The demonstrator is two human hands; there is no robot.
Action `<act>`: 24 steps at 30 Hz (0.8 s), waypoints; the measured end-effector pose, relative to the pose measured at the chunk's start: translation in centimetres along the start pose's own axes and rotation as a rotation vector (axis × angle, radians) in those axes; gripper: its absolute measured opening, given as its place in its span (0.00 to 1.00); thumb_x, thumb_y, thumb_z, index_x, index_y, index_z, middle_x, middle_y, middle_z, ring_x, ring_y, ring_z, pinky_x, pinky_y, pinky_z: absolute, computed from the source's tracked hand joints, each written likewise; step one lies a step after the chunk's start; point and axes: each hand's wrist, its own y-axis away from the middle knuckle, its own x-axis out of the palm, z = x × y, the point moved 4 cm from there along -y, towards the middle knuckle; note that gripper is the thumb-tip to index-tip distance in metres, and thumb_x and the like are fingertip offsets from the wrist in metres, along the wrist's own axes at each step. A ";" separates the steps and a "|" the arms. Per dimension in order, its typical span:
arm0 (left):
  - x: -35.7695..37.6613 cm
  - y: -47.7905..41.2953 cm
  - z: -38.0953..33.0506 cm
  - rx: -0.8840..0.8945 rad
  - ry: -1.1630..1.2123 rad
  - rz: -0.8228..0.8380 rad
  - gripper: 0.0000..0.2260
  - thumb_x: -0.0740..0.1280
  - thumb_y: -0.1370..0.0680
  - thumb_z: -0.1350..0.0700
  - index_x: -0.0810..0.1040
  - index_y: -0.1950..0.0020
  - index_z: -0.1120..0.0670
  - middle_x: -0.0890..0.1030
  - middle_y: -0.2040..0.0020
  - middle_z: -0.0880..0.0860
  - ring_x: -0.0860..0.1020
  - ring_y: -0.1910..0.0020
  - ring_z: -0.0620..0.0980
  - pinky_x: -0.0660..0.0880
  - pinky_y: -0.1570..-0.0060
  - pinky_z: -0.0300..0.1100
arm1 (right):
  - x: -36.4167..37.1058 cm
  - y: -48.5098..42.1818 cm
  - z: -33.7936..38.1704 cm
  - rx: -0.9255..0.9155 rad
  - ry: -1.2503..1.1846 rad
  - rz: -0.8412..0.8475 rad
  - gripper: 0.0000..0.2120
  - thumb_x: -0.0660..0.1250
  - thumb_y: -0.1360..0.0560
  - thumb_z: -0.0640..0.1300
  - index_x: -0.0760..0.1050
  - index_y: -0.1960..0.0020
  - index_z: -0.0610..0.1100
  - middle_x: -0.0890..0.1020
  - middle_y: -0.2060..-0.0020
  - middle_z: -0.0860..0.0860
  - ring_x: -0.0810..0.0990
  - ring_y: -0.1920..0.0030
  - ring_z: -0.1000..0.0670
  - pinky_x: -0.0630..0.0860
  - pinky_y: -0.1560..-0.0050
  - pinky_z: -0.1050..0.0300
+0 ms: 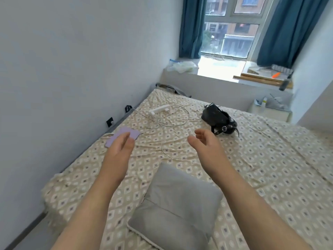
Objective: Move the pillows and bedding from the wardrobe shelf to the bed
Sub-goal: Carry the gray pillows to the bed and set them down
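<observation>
Reaching out over the bed (270,159), you hold both arms forward with nothing in either hand. Your left hand (119,150) and right hand (207,143) are spread loosely, palms facing each other, above the patterned sheet. One grey pillow (176,204) lies on the bed between your forearms, close to you. Farther off lie a purple phone (124,135), white cables (171,120) and a black headset (218,120).

Open patterned sheet (261,168) to the right, free for passing. Ahead, blocked by tangled white cables (167,121), a power strip (159,109), a purple phone (124,136) and a black, perhaps camera-bearing, headset (218,119). Near edge taken by a grey pillow (178,204).
</observation>
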 end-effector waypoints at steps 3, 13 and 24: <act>-3.8 3.5 -4.1 0.032 -0.007 -0.121 0.17 0.58 0.19 0.49 0.70 0.30 0.49 0.72 0.39 0.39 0.71 0.41 0.37 0.63 0.44 0.33 | -0.8 2.1 3.9 -0.091 -0.014 0.053 0.20 0.66 0.25 0.54 0.72 0.35 0.49 0.76 0.38 0.53 0.74 0.38 0.53 0.70 0.38 0.52; -11.4 22.4 -11.1 0.057 -0.043 -0.559 0.17 0.60 0.19 0.56 0.71 0.31 0.58 0.73 0.37 0.49 0.70 0.38 0.42 0.64 0.45 0.29 | -1.5 12.8 12.0 -0.362 -0.067 0.438 0.20 0.65 0.25 0.56 0.71 0.36 0.51 0.75 0.37 0.50 0.74 0.38 0.50 0.70 0.37 0.47; -20.5 47.2 -14.3 -0.034 -0.161 -1.009 0.16 0.61 0.20 0.53 0.72 0.32 0.51 0.73 0.38 0.45 0.70 0.38 0.42 0.62 0.41 0.36 | 4.8 30.8 17.2 -0.523 -0.087 0.924 0.19 0.65 0.24 0.55 0.70 0.35 0.52 0.75 0.39 0.52 0.73 0.37 0.50 0.70 0.38 0.49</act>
